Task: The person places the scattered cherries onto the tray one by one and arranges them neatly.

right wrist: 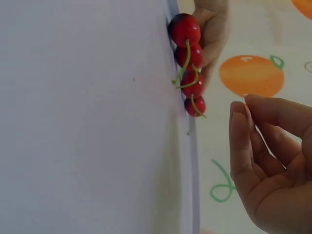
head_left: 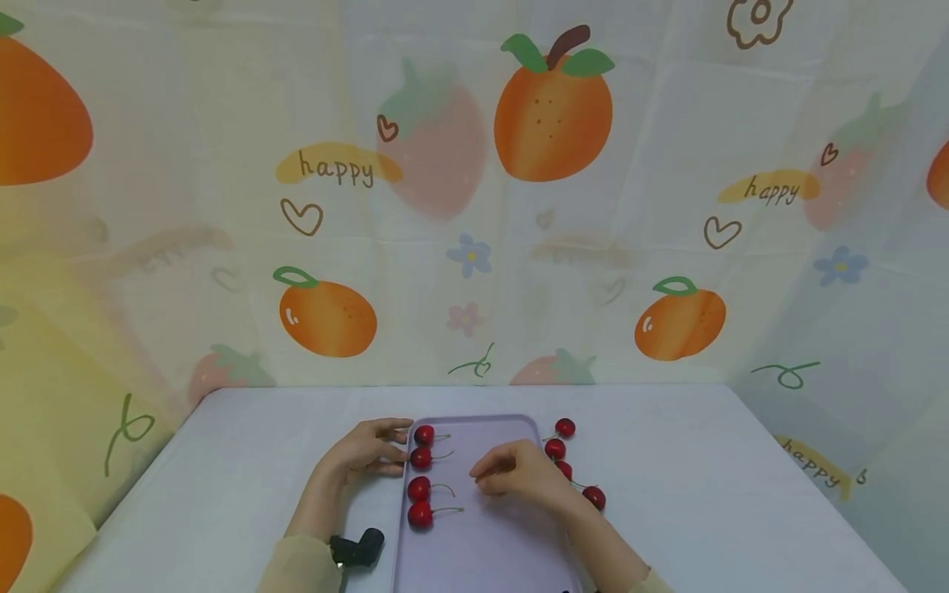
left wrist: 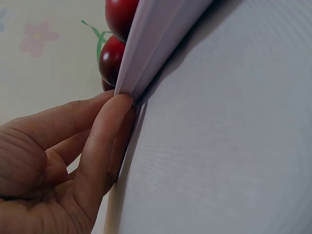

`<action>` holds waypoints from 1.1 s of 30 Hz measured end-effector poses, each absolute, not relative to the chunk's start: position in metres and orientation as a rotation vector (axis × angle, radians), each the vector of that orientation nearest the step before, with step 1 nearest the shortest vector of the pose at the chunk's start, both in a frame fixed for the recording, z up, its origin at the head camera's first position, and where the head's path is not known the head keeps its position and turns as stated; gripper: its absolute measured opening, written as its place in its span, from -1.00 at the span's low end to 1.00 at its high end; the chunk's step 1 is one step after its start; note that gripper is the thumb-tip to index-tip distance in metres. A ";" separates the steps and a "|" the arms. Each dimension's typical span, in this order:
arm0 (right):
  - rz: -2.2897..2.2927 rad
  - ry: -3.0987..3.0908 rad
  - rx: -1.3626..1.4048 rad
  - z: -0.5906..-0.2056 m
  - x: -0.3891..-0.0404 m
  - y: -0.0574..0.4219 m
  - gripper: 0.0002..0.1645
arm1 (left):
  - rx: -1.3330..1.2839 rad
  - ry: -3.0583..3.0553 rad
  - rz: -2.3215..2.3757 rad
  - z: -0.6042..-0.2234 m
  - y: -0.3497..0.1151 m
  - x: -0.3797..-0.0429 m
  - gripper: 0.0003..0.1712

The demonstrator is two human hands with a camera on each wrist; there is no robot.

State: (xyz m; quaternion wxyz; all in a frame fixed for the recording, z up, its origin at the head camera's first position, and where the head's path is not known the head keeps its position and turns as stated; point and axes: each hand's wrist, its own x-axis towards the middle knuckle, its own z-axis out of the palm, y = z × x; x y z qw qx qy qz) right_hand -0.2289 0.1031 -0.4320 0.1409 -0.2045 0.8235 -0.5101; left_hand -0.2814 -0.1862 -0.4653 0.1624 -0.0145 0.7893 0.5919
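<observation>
My left hand (head_left: pixel 368 449) rests its fingertips on the left side of the lilac tray (head_left: pixel 511 543). In the left wrist view the thumb (left wrist: pixel 105 129) lies against the tray's outer wall, just below dark red cherries (left wrist: pixel 113 57). My right hand (head_left: pixel 522 478) hovers over the tray with thumb and index fingertips close together and no cherry between them. Along the tray's left edge runs a column of several red cherries (head_left: pixel 419 488), stems toward the right. The right wrist view has the same cherries (right wrist: pixel 193 84) lined up at the far rim.
More cherries (head_left: pixel 565 427) lie on the white table (head_left: pixel 689 461) beside the tray's right edge, partly behind the right hand and forearm. A black wrist device (head_left: pixel 359 548) is strapped to the left wrist. Behind the table hangs a fruit-printed cloth (head_left: pixel 519 222).
</observation>
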 end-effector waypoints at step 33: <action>-1.588 2.457 -0.398 -0.418 -0.237 0.206 -0.56 | -0.029 2.255 1.678 -0.466 -0.186 -0.282 -0.28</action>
